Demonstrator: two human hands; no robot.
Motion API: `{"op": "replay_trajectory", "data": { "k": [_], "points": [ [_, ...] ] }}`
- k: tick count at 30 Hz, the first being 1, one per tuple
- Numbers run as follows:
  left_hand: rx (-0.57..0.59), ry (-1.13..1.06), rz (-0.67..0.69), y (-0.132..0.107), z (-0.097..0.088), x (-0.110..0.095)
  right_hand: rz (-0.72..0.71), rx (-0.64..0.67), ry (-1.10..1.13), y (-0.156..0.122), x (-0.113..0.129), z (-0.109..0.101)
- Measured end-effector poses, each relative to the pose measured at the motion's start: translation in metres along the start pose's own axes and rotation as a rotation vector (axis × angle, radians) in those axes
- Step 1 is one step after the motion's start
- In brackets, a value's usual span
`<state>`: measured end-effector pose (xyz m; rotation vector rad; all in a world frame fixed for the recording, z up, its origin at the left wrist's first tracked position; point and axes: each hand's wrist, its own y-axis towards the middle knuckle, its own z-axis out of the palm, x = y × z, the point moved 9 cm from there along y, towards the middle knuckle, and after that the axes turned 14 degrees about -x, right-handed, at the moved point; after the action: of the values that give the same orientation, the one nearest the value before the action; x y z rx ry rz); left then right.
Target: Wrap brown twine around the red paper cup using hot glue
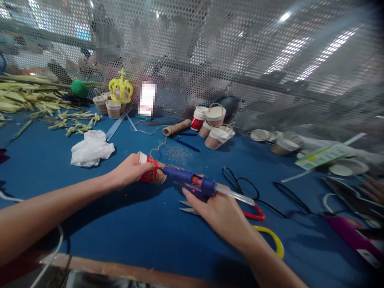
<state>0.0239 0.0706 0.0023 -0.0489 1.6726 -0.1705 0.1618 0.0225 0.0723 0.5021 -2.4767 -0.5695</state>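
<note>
My left hand (133,171) is wrapped round a red and white paper cup (146,174) lying on its side, with brown twine wound around part of it. In my right hand (217,208) is a blue hot glue gun (192,182), a clear glue stick (237,195) poking out of its back. Its nozzle points left and meets or nearly meets the twine-wrapped end of the cup. A strand of twine runs from the cup back to a twine roll (177,127). Partly hidden beneath my right hand lie scissors (254,212) with red and yellow handles.
Twine-wrapped cups (216,136) stand at the back, near blue pens (187,145). A crumpled white tissue (91,149) lies left, with corn husks (18,96) beyond it. Black cords (240,184) stretch right. A perforated metal screen (180,52) borders the blue table (126,240).
</note>
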Motion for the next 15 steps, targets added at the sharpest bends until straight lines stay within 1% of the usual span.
{"op": "replay_trajectory", "data": {
  "k": [3, 8, 11, 13, 15],
  "points": [
    [0.027, 0.026, 0.029, -0.0018, 0.0024, -0.0022, -0.057, 0.013, -0.058, 0.0025, 0.0032, -0.0007],
    [0.037, 0.065, 0.061, -0.0016, 0.0025, -0.0034, -0.119, 0.084, -0.193, 0.0015, 0.0051, 0.0035],
    [0.057, 0.056, 0.066, -0.0014, 0.0031, -0.0033, -0.091, 0.091, -0.205, 0.0000, 0.0030, 0.0021],
    [0.065, 0.041, 0.054, -0.0019, 0.0034, -0.0029, -0.073, 0.085, -0.192, -0.0013, -0.0006, 0.0007],
    [0.038, 0.019, 0.012, -0.0022, 0.0012, -0.0006, -0.114, 0.084, -0.186, -0.0030, -0.0024, 0.0013]
  ]
}}
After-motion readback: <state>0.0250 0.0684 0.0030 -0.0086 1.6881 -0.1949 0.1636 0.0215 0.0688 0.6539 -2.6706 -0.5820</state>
